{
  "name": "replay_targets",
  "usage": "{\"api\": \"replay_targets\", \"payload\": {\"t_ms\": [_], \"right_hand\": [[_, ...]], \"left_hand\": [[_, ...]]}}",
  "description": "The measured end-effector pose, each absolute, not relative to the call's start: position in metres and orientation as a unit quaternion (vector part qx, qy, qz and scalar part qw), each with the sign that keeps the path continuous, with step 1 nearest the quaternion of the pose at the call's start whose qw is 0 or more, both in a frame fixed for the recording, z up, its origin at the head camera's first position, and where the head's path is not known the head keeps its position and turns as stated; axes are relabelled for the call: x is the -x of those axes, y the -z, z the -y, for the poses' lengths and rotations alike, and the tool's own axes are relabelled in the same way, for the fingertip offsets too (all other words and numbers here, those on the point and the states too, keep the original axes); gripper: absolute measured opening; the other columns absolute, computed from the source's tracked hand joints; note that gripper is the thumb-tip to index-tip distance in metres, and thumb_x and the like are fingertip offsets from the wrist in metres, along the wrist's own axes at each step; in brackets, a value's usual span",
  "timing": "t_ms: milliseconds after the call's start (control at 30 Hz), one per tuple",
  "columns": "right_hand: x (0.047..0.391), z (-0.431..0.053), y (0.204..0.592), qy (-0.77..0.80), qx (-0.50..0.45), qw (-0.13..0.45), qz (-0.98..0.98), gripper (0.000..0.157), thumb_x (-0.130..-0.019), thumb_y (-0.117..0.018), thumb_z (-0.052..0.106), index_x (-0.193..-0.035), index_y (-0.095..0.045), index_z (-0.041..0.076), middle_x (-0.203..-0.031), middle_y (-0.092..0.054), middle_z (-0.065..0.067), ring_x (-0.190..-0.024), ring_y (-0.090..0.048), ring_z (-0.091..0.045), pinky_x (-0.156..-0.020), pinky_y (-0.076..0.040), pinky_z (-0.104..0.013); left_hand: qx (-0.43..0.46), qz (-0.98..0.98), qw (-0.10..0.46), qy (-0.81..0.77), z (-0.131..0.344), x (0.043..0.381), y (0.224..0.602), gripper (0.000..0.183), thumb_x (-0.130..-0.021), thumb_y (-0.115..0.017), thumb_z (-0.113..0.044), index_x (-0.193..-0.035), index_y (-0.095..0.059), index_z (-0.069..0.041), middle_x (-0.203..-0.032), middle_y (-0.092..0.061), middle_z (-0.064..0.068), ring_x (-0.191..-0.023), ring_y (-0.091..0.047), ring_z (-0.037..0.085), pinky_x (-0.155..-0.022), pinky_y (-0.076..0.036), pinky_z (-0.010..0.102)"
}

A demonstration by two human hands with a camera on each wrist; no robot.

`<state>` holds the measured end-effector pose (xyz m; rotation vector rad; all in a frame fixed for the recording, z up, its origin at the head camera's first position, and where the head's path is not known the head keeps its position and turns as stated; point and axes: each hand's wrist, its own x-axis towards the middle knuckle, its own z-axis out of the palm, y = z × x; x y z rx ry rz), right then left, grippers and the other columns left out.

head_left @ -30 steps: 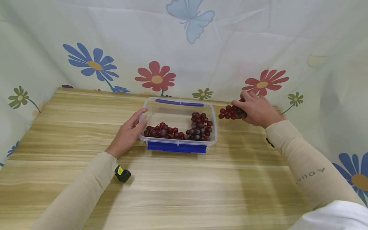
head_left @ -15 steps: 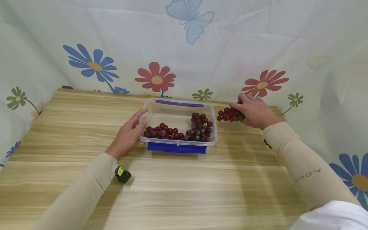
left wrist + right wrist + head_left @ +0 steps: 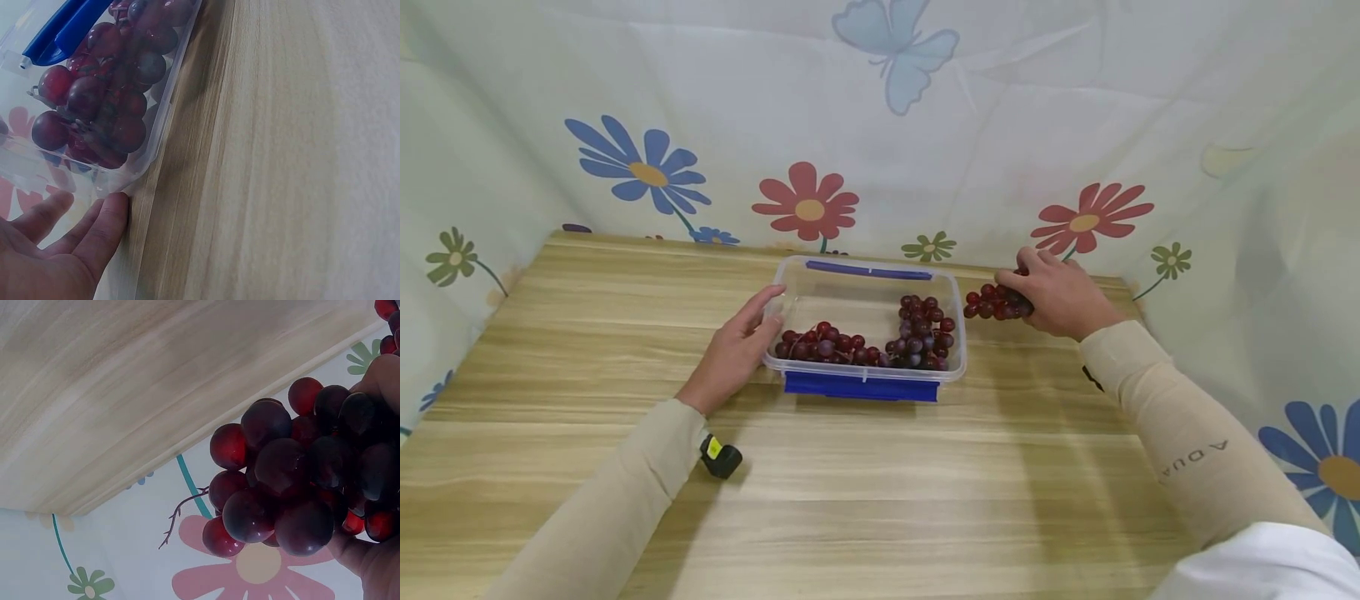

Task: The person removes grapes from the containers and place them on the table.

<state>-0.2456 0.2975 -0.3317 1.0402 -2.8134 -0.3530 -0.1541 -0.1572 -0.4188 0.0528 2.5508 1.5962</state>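
Observation:
In the head view a clear plastic container (image 3: 842, 302) stands lidless at the table's back, with blue latches along two sides. Inside lie dark red grape bunches, one bunch (image 3: 823, 343) along the front and another bunch (image 3: 921, 329) at the right. My left hand (image 3: 730, 354) rests against the container's left end, its fingers (image 3: 103, 234) extended at the corner in the left wrist view. Right of the container, my right hand (image 3: 1060, 296) grips a bunch of grapes (image 3: 996, 303) from above. The right wrist view shows those grapes (image 3: 281, 481) close up, a thin bare stem poking out.
A wooden table (image 3: 850, 500) spreads in front of the container. Behind it and at both sides hangs a pale curtain (image 3: 1000, 125) printed with flowers and a butterfly. A small black device (image 3: 721, 457) sits at my left wrist.
My right hand has shifted slightly left and toward me with the grapes, bringing them closer to the container's right side. The left hand and the container have stayed put.

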Motion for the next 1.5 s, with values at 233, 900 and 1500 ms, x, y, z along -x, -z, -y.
{"api": "replay_targets", "payload": {"t_ms": [233,900,1500], "right_hand": [[0.246,-0.297,0.339,0.111,-0.343,0.052,0.931,0.048,-0.083,-0.085,0.015,-0.124,-0.060,0.021,-0.110,-0.054,-0.016,-0.093,-0.056,-0.034,-0.075,-0.058,-0.058],[0.246,-0.289,0.348,0.100,-0.345,0.042,0.932,0.045,-0.086,-0.083,0.014,-0.123,-0.060,0.022,-0.112,-0.054,-0.015,-0.094,-0.058,-0.033,-0.075,-0.059,-0.057],[0.247,-0.288,0.355,0.112,-0.342,0.038,0.932,0.044,-0.087,-0.083,0.014,-0.122,-0.058,0.023,-0.112,-0.054,-0.015,-0.099,-0.059,-0.036,-0.076,-0.058,-0.056]], "left_hand": [[-0.018,-0.847,0.066,-0.528,0.157,0.153,0.418,0.060,-0.106,-0.042,-0.064,-0.162,-0.032,-0.044,-0.173,-0.028,0.001,-0.156,-0.036,0.040,-0.121,-0.032,0.069],[-0.017,-0.846,0.068,-0.528,0.156,0.153,0.415,0.061,-0.106,-0.042,-0.063,-0.162,-0.032,-0.042,-0.173,-0.029,0.003,-0.156,-0.035,0.039,-0.121,-0.032,0.069],[-0.017,-0.843,0.069,-0.534,0.157,0.153,0.417,0.059,-0.106,-0.043,-0.063,-0.161,-0.032,-0.046,-0.172,-0.031,0.004,-0.156,-0.035,0.038,-0.121,-0.032,0.069]]}}
